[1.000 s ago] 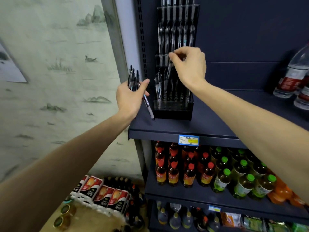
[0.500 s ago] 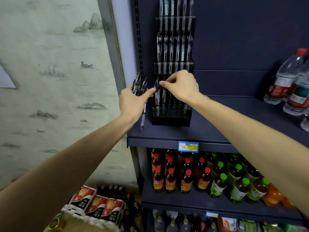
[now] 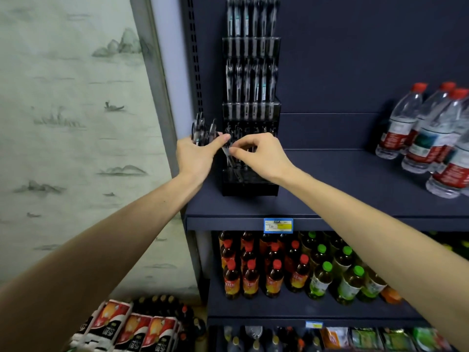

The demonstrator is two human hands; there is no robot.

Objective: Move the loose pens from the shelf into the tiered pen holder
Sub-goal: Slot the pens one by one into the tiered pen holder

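Just left of centre: left hand [image 3: 196, 156] curled round a bundle of pens [image 3: 203, 132], tips poking up above the fist, count blurred, at least three. Thumb stretched right toward the other hand. Right hand [image 3: 261, 154] just beside it, fingers bent, thumb and forefinger pinching a single pen [image 3: 229, 158] that slants down and right across the lowest tier. Both hands nearly touching at the fingertips.

Directly behind the hands: tiered pen holder [image 3: 250, 115], black, standing at the left end of the dark shelf [image 3: 342, 189], three stepped tiers visible. Upper two tiers packed with upright pens, roughly six across each. Lowest tier partly hidden by the hands; a few pen tops visible there, number unclear.

At right edge of frame, on the same shelf: water bottles [image 3: 431, 133], four with red caps or red labels discernible, leaning together, well apart from the holder.

On the shelf's front lip, centre: one blue-and-yellow price tag [image 3: 278, 225].

Below, centre: red-capped bottles [image 3: 251, 273] of dark drink in three columns, at left; green-capped bottles [image 3: 337, 273] just beside them at right, about six caps visible.

Lower left corner: shrink-wrapped packs [image 3: 132, 329] with orange-and-black labels, four labels countable.

Left half of frame: pale wall [image 3: 71, 123] painted with grey ink hills.
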